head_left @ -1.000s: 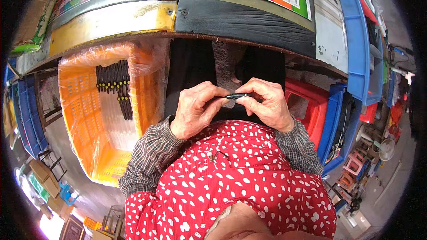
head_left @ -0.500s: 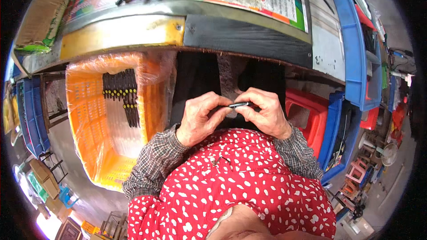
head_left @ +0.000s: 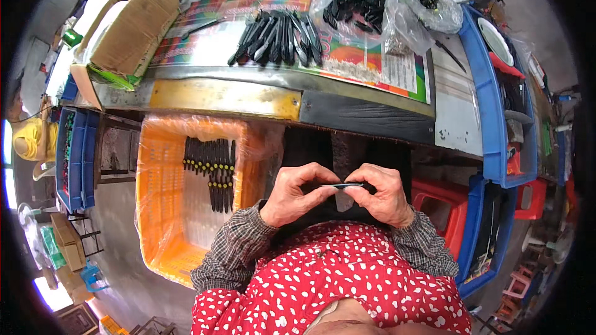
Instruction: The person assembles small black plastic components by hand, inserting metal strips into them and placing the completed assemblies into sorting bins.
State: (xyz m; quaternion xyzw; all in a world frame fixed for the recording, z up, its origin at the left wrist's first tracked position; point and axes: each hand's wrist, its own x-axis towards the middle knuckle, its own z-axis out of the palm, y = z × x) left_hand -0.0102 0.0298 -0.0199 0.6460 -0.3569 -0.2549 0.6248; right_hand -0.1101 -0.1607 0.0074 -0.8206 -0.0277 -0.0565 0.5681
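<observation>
Closest to me is my red shirt [head_left: 335, 260] with its white spots. Just past it, my left hand [head_left: 290, 197] and right hand [head_left: 386, 198] face each other, the fingers of each pinching one end of a slim dark piece [head_left: 341, 185]. It lies level between them, short of the worktop [head_left: 456, 125] and its front edge (much of it is hidden by my own fingertips). Beside my left sleeve stands an orange basket [head_left: 149, 211], lined with clear film, near the worktop's front left; black pieces with yellow dots [head_left: 211, 164] lie in rows inside. Farther off, a pile of black pieces [head_left: 273, 38] rests behind the middle of the front edge. A cardboard box [head_left: 139, 28] sits toward the left end, and clear bags [head_left: 397, 3] holding dark parts lie toward the far edge.
</observation>
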